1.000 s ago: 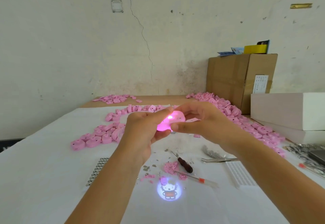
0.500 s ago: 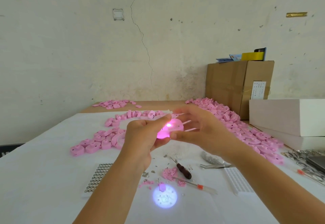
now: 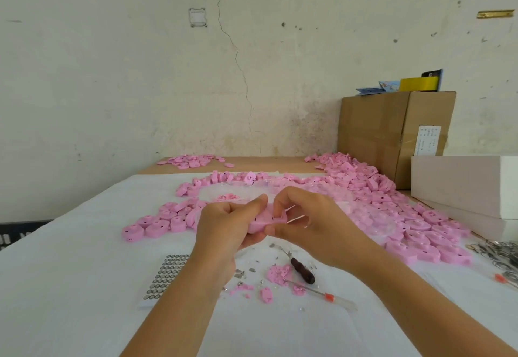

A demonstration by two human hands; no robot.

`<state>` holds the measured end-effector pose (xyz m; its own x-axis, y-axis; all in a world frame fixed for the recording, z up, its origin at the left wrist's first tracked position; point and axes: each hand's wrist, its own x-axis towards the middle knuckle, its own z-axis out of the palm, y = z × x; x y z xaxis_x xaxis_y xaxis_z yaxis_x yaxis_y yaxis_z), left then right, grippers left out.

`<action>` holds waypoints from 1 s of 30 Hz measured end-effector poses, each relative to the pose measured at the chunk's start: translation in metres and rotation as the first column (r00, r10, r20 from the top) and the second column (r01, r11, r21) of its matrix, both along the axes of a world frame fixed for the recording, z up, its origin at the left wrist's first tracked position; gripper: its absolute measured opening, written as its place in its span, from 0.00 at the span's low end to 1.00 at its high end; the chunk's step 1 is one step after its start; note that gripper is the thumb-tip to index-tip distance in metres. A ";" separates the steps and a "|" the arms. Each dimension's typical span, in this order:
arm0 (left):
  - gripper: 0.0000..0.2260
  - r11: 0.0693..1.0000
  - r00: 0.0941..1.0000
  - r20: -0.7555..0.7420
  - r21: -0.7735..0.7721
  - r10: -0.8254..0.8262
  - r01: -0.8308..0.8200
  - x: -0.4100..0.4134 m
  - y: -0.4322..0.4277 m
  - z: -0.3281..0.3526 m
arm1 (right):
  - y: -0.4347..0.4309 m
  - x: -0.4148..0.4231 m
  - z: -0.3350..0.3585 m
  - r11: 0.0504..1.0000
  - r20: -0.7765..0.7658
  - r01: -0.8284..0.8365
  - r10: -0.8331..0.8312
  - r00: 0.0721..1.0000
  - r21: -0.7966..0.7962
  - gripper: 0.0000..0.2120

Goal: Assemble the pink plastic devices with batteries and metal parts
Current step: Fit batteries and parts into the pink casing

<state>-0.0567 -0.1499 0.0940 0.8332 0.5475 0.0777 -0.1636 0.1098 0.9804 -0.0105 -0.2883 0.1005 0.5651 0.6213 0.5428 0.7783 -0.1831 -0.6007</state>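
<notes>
Above the white-covered tabletop [image 3: 70, 272], at mid-frame, both hands met on one pink device [image 3: 266, 220]. Left hand [image 3: 224, 225] curled round its left end, thumb laid along the top. Right hand [image 3: 314, 225] pinched its right end, thumb underneath, fingers bent over. Device held clear of the tabletop, small dark slots showing on its near face.

Nearer the person than the device: dark-handled screwdriver [image 3: 302, 271], pink scraps [image 3: 277, 272], small metal bits [image 3: 239, 274], thin red-tipped tool [image 3: 328, 297]. Near and left of the device: battery sheet [image 3: 165, 275], cells in rows. Left of the device: small cluster of pink shells [image 3: 157, 225]. Right of and behind the device: long heap of shells [image 3: 420, 225] running back to a cardboard box [image 3: 392, 132] at the wall. Far right of the device: stacked white boxes [image 3: 462, 185], and metal rings [image 3: 501, 253] at the frame edge.
</notes>
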 end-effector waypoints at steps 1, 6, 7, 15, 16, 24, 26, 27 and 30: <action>0.12 1.000 1.000 -0.013 0.015 0.011 -0.011 -0.003 0.004 -0.004 | 0.005 0.000 -0.005 1.000 -0.021 -0.015 0.015 1.000 -0.005 0.10; 0.03 0.974 0.977 -0.072 0.123 0.200 -0.191 -0.025 0.042 -0.025 | 0.037 0.001 -0.035 0.986 -0.122 -0.136 0.124 0.985 -0.100 0.16; 0.01 0.935 0.954 -0.066 0.228 0.294 -0.272 -0.030 0.053 -0.030 | 0.043 0.000 -0.042 0.985 -0.140 -0.133 0.117 0.983 -0.112 0.18; 0.12 -0.040 0.753 0.028 0.999 0.657 -0.002 -0.080 0.122 -0.101 | 0.111 -0.008 -0.090 0.966 0.000 -0.105 0.108 0.994 -0.235 0.10; 0.10 -0.031 0.732 -0.044 0.996 0.680 0.088 -0.082 0.127 -0.110 | 0.116 -0.008 -0.092 0.967 0.000 -0.114 0.117 0.993 -0.229 0.10; 0.19 0.127 0.675 -0.223 0.974 0.704 0.189 -0.075 0.179 -0.137 | 0.128 0.007 -0.099 0.967 -0.020 -0.179 0.179 0.984 -0.182 0.05; 0.24 0.279 0.544 -0.365 0.931 0.756 0.236 -0.056 0.220 -0.118 | 0.127 0.009 -0.100 0.963 -0.044 -0.199 0.195 0.980 -0.183 0.10; 0.25 0.319 0.490 -0.385 0.923 0.782 0.217 -0.045 0.236 -0.108 | 0.127 0.009 -0.101 0.960 -0.056 -0.207 0.200 0.978 -0.190 0.11; 0.27 0.306 0.502 -0.331 0.943 0.799 0.134 -0.014 0.252 -0.097 | 0.124 0.016 -0.103 0.961 -0.089 -0.199 0.185 0.979 -0.190 0.09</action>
<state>-0.0707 0.1018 -0.0028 0.5580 0.7931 0.2441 0.7702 -0.6045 0.2034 0.0057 -0.1639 -0.0024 0.4566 0.8126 0.3622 0.7678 -0.1544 -0.6218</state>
